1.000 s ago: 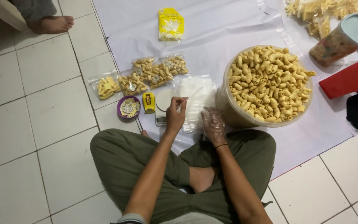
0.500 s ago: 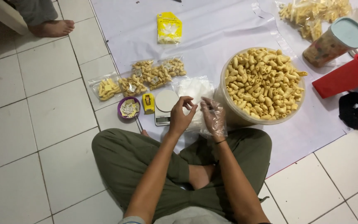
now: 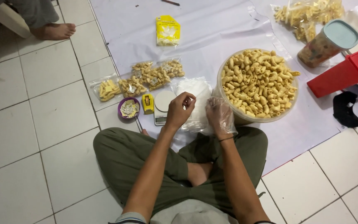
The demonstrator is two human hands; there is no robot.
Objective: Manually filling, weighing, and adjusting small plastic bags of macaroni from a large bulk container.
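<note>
**Pulling one clear bag from the stack**

Seated cross-legged on the floor, both hands raised over the stack of clear plastic bags (image 3: 195, 99). Left hand (image 3: 180, 111) bare, fingers (image 3: 187, 98) pinched together on what looks like a bag edge; the film itself too thin to make out for sure. Right hand (image 3: 219, 116) in a thin transparent glove, fingers loosely curled just at 3 o'clock of the left, seemingly touching the same plastic.

Best done, by judgement: rub thumb against forefinger to part a single layer, steady the stack with the gloved hand, lift slowly so no second bag clings.

Bag stack lying on the white sheet (image 3: 228, 25), between the small scale (image 3: 162, 107) at 9 o'clock and the big tub of curled snacks (image 3: 257, 83) at 3 o'clock.

Counted: one tub, one scale, one yellow tape measure (image 3: 148, 103), one purple dish (image 3: 129, 108), three filled snack packets (image 3: 139, 81) at 10 o'clock, one yellow pouch (image 3: 167, 31) at 12 o'clock, one lidded canister (image 3: 328, 43), one red box (image 3: 344, 72).
</note>
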